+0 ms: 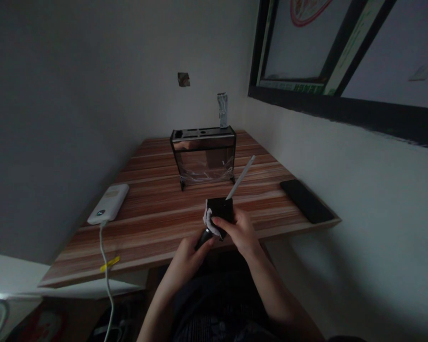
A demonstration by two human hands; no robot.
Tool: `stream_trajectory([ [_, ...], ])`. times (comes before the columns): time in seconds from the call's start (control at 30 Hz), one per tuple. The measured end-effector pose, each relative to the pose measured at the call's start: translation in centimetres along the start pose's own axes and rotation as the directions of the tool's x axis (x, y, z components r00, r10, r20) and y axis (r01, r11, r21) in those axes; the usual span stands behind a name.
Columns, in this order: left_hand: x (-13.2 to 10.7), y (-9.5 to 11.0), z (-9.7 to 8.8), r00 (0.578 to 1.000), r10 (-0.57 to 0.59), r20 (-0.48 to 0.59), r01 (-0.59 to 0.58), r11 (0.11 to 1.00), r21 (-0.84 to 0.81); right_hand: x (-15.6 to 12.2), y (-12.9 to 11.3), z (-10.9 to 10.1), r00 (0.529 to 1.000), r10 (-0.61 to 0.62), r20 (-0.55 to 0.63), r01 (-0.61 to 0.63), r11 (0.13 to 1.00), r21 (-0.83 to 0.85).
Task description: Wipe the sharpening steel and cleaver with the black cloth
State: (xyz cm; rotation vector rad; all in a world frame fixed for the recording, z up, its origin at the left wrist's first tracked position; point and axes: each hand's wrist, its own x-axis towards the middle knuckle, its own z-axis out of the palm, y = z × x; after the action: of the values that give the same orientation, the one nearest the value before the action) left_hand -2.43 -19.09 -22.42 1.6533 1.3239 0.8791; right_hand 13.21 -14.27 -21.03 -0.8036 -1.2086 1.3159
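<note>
In the head view my left hand is closed around the dark handle of what looks like a knife. Its long, narrow pale blade points up and to the right. My right hand grips a black square pad and a crumpled whitish cloth, which cover the blade near the handle. Whether pad and cloth are one piece I cannot tell. Beyond my hands stands a black-framed rack with slots on top and clear plastic film round its lower part. A shiny wrapped upright piece rises from its right end.
A white power bank lies on the left of the wooden table. Its white cable runs over the front edge, past a yellow strip. A dark phone lies near the right edge. Walls border the table at left, back and right.
</note>
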Motion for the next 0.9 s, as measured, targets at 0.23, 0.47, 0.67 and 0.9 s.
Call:
stream_trajectory([
  [0.23, -0.5, -0.6, -0.7, 0.996, -0.039, 0.075, 0.031, 0.994, 0.104, 0.7, 0.6, -2.0, 0.988, -0.050, -0.144, 0.054, 0.998, 0.024],
  [0.47, -1.3, -0.5, -1.8, 0.984, -0.087, 0.156, 0.056, 0.980, 0.192, 1.3, -0.9, -4.3, 0.951, -0.120, -0.284, 0.162, 0.978, 0.129],
  [0.67, -1.7, -1.0, -2.5, 0.976, -0.066, 0.206, 0.021, 0.976, 0.217, 1.8, -1.5, -6.2, 0.903, -0.175, -0.392, 0.247, 0.959, 0.140],
  [0.9, -2.1, -0.9, -2.9, 0.974, -0.076, 0.212, 0.025, 0.973, 0.230, 2.0, -2.1, -5.6, 0.892, -0.151, -0.426, 0.275, 0.929, 0.247],
])
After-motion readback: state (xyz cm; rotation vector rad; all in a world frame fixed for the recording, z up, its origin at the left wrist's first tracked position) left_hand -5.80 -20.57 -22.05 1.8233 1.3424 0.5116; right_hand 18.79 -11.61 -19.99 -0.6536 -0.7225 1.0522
